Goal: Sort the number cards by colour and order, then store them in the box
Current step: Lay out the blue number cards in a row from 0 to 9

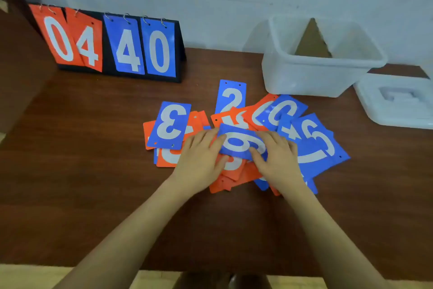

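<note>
Head view: our left hand [199,157] and right hand [278,159] pinch the blue 6 card [241,143] atop the mixed pile [234,178] mid-worktop [82,171]. We'd lift it flat; box [316,73] sits at two o'clock.

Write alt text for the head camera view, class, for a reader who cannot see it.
Both hands, left hand and right hand, hold a blue card above a jumbled pile of cards on a wooden table. Behind stand a flip scoreboard and an open plastic box.
</note>
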The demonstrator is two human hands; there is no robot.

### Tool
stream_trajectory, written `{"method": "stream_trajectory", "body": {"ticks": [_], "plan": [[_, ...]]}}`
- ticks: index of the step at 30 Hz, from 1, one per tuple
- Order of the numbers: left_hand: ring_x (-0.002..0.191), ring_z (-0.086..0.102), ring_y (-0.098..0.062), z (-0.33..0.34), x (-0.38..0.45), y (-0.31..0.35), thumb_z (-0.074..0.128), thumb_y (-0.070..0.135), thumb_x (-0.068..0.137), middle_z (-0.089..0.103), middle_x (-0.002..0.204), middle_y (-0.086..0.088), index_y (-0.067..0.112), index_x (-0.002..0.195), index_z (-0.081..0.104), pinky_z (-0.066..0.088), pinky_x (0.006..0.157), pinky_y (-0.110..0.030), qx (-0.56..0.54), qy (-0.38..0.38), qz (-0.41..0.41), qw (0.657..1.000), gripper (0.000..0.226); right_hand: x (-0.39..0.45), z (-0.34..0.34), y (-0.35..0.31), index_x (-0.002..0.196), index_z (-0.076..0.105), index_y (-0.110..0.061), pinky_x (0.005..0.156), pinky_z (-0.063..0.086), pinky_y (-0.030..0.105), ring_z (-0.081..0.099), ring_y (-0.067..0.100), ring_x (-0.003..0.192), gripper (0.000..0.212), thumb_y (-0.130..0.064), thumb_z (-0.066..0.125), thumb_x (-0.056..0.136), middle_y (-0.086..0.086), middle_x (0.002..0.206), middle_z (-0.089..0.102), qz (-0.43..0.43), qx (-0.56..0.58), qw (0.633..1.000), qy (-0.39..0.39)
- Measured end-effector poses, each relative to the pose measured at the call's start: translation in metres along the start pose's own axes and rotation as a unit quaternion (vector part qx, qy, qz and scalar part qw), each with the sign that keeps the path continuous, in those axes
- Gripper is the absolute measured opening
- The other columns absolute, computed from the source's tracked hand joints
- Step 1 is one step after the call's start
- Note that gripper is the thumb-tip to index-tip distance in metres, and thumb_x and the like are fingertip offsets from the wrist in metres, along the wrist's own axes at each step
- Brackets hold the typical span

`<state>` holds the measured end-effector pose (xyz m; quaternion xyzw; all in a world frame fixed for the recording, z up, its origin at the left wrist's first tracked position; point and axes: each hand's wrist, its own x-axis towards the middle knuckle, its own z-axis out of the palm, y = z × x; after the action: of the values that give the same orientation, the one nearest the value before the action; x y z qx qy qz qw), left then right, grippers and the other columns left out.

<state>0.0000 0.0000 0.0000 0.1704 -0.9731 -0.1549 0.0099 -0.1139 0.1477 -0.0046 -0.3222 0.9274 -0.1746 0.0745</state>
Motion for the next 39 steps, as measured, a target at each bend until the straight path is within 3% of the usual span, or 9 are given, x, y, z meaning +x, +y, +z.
{"method": "stream_trajectory", "body": {"ticks": [4,8,12,20,23,30,33,36,39], "plan": [[0.123,0.048,-0.025,0.015,0.027,0.004,0.042,0.039,0.087,0.052,0.133,-0.006,0.015,0.128,0.051,0.034,0.100,-0.040,0.028,0.066,0.091,0.993,0.049,-0.002,0.019,0.020,0.140,0.038,-0.029,0.110,0.007,0.041,0.027,0.017,0.138,0.073,-0.068,0.032,0.079,-0.005,0.151,0.031,-0.016,-0.105,0.994,-0.015],[0.128,0.038,-0.020,0.032,0.048,0.008,0.036,0.048,0.088,0.043,0.140,0.001,0.022,0.139,0.035,0.015,0.102,-0.034,0.059,0.048,0.122,0.990,0.057,0.000,0.020,0.035,0.139,0.032,-0.046,0.108,-0.006,0.038,0.013,0.007,0.143,0.083,-0.075,0.008,0.065,-0.015,0.154,0.021,-0.093,-0.086,0.992,-0.021],[0.121,0.037,-0.021,0.036,0.053,0.005,0.044,0.051,0.086,0.045,0.128,0.001,0.031,0.138,0.033,0.019,0.094,-0.031,0.049,0.062,0.099,0.992,0.056,-0.001,0.025,0.042,0.143,0.030,-0.031,0.111,0.002,0.040,0.020,0.014,0.139,0.094,-0.084,0.027,0.065,-0.009,0.149,0.028,-0.027,-0.097,0.993,0.053],[0.083,0.053,-0.021,0.026,0.035,0.013,0.058,0.007,0.086,0.049,0.091,-0.001,0.015,0.109,0.066,0.041,0.077,-0.023,-0.126,0.207,0.141,0.960,0.026,-0.017,0.006,0.044,0.134,0.044,-0.028,0.108,0.017,0.039,0.034,0.018,0.131,0.047,-0.050,0.042,0.093,-0.006,0.139,0.041,0.016,-0.041,0.996,0.078],[0.079,0.046,-0.013,0.023,0.016,0.020,0.054,0.003,0.088,0.046,0.089,0.000,0.010,0.110,0.066,0.031,0.067,-0.008,-0.182,0.264,0.097,0.942,0.026,-0.038,-0.001,0.057,0.131,0.045,-0.025,0.108,0.019,0.040,0.037,0.022,0.129,0.044,-0.048,0.034,0.096,-0.002,0.139,0.044,0.044,-0.132,0.988,0.061],[0.083,0.044,-0.012,0.034,-0.031,0.028,0.054,0.009,0.089,0.049,0.093,-0.003,0.009,0.118,0.061,0.030,0.072,-0.013,-0.223,0.278,0.028,0.934,0.031,-0.096,0.006,0.076,0.118,0.055,-0.038,0.109,0.006,0.028,0.033,-0.006,0.128,0.027,-0.044,0.043,0.095,-0.021,0.137,0.046,-0.088,0.024,0.995,0.042],[0.089,0.043,-0.012,0.042,-0.050,0.027,0.058,0.015,0.088,0.046,0.101,-0.002,0.011,0.126,0.054,0.029,0.076,-0.013,-0.223,0.251,0.010,0.942,0.039,-0.102,0.011,0.080,0.117,0.055,-0.031,0.098,0.017,0.032,0.037,0.012,0.124,0.040,-0.056,0.050,0.086,-0.011,0.127,0.047,0.036,-0.022,0.986,0.162],[0.087,0.040,-0.009,0.048,-0.062,0.029,0.061,0.019,0.086,0.040,0.101,0.003,0.014,0.132,0.047,0.029,0.078,-0.014,-0.202,0.215,0.015,0.955,0.048,-0.101,0.016,0.070,0.121,0.050,-0.019,0.100,0.025,0.041,0.035,0.026,0.120,0.077,-0.077,0.049,0.071,0.004,0.125,0.042,0.148,-0.087,0.977,0.129],[0.089,0.039,-0.008,0.053,-0.065,0.032,0.061,0.022,0.087,0.040,0.102,0.004,0.017,0.134,0.045,0.031,0.081,-0.017,-0.182,0.175,0.023,0.967,0.050,-0.100,0.015,0.064,0.128,0.047,-0.025,0.102,0.024,0.042,0.032,0.028,0.123,0.076,-0.076,0.051,0.072,0.006,0.131,0.036,0.131,-0.065,0.985,0.090]]}}
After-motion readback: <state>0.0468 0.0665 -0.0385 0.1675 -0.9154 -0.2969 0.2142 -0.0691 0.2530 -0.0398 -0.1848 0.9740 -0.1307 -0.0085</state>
